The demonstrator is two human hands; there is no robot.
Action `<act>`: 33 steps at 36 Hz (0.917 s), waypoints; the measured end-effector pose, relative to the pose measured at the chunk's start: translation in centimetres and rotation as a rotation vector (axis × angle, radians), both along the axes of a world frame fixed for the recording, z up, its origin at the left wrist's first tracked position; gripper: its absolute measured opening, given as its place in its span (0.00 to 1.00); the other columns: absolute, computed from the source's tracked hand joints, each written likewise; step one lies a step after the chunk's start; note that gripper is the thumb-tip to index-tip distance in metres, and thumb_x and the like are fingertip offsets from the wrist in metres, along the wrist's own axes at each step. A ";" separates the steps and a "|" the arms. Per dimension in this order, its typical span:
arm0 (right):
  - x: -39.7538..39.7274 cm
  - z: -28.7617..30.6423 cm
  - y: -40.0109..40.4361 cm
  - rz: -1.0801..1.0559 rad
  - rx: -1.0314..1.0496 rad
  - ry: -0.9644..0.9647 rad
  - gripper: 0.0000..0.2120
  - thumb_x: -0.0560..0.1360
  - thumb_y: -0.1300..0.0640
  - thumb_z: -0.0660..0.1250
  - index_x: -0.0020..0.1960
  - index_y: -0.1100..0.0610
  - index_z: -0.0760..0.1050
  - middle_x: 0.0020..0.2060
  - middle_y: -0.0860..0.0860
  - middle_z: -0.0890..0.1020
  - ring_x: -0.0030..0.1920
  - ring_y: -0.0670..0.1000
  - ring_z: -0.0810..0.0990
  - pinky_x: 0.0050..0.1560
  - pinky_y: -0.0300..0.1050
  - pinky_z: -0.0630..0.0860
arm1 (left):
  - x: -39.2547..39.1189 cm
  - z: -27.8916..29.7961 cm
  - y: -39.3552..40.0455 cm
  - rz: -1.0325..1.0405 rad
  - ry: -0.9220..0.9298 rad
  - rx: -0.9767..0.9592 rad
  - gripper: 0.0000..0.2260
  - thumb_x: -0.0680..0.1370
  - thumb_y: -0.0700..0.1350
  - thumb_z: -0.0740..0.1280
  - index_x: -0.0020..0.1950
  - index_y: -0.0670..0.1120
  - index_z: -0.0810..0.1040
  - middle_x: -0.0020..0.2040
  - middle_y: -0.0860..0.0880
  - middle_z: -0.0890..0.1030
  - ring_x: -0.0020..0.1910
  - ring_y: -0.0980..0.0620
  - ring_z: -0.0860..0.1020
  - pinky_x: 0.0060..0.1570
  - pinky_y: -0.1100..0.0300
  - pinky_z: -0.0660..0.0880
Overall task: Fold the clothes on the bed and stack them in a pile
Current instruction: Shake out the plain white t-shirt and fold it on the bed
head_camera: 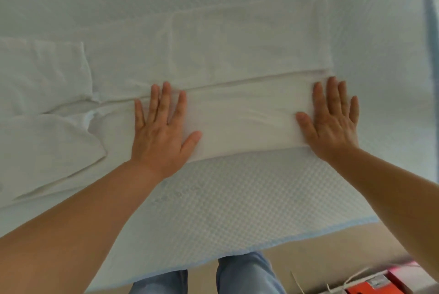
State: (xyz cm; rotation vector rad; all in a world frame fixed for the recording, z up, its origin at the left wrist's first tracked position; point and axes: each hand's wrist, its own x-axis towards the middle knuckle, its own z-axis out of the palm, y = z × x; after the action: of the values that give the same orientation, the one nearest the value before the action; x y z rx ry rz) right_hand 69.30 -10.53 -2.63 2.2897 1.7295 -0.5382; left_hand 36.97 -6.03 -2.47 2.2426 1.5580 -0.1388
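Note:
A white garment lies spread flat across the bed, with its near edge folded over into a long band. My left hand presses flat on the left part of that band, fingers straight and spread. My right hand presses flat on the band's right end, fingers straight. The garment's sleeves lie bunched and creased at the left. Both forearms reach in from below.
The bed has a white textured cover with a pale blue edge close to my legs. Beige floor shows at the bottom right, where a red box and white cords lie. The bed's right edge runs up the frame.

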 end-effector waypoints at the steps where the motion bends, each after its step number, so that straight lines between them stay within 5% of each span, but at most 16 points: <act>1: 0.4 0.1 -0.5 -0.030 0.002 -0.001 0.39 0.73 0.33 0.42 0.77 0.52 0.44 0.77 0.55 0.45 0.76 0.53 0.40 0.71 0.49 0.34 | 0.9 0.0 -0.2 -0.022 -0.004 -0.015 0.38 0.73 0.64 0.51 0.76 0.42 0.53 0.76 0.36 0.51 0.75 0.42 0.46 0.69 0.39 0.41; 9: 2.8 -0.8 -1.7 -0.012 -0.064 -0.022 0.41 0.71 0.30 0.39 0.77 0.50 0.42 0.77 0.53 0.44 0.75 0.50 0.38 0.70 0.48 0.32 | 4.0 -1.8 -0.8 -0.118 0.166 -0.086 0.44 0.68 0.72 0.52 0.76 0.49 0.44 0.74 0.46 0.37 0.74 0.47 0.37 0.68 0.46 0.30; 13: 2.8 0.2 -1.2 -0.052 0.000 0.072 0.42 0.70 0.31 0.42 0.77 0.54 0.48 0.76 0.55 0.50 0.76 0.52 0.45 0.72 0.50 0.40 | 4.2 -1.2 -0.9 -0.121 0.205 -0.119 0.50 0.64 0.76 0.52 0.76 0.50 0.39 0.71 0.47 0.29 0.70 0.51 0.27 0.66 0.48 0.25; 18: 2.4 1.5 1.9 -0.395 0.198 0.304 0.33 0.74 0.40 0.60 0.72 0.57 0.61 0.65 0.55 0.70 0.66 0.56 0.64 0.67 0.50 0.57 | 5.9 0.6 -0.3 -0.112 0.031 -0.013 0.41 0.70 0.66 0.53 0.76 0.44 0.55 0.74 0.44 0.42 0.74 0.47 0.42 0.70 0.42 0.37; 25: 2.8 1.0 7.7 -0.653 0.072 0.399 0.25 0.71 0.40 0.67 0.60 0.54 0.69 0.54 0.51 0.76 0.56 0.54 0.74 0.54 0.47 0.70 | 8.7 -1.0 2.0 0.030 0.099 -0.042 0.36 0.76 0.62 0.56 0.77 0.49 0.46 0.77 0.42 0.43 0.76 0.44 0.40 0.69 0.44 0.33; 29: 3.3 0.9 8.2 -0.621 0.044 0.474 0.15 0.71 0.41 0.67 0.47 0.52 0.74 0.38 0.45 0.76 0.40 0.50 0.76 0.38 0.42 0.68 | 9.2 -0.4 2.4 0.094 0.025 0.033 0.36 0.73 0.57 0.66 0.75 0.44 0.59 0.73 0.40 0.63 0.73 0.42 0.58 0.70 0.43 0.39; 33: 3.5 1.5 8.2 -0.572 0.041 0.540 0.14 0.72 0.40 0.65 0.42 0.51 0.72 0.36 0.44 0.75 0.35 0.46 0.73 0.33 0.42 0.66 | 8.6 0.8 3.9 0.075 -0.002 0.040 0.28 0.72 0.49 0.67 0.70 0.45 0.68 0.66 0.43 0.70 0.66 0.44 0.66 0.72 0.49 0.43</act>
State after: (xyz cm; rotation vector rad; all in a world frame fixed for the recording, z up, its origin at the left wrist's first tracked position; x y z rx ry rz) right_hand 72.84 -2.32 -1.14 2.8531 1.2236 -1.3387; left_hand 45.54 -2.11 -1.66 2.2105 1.6545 -0.0843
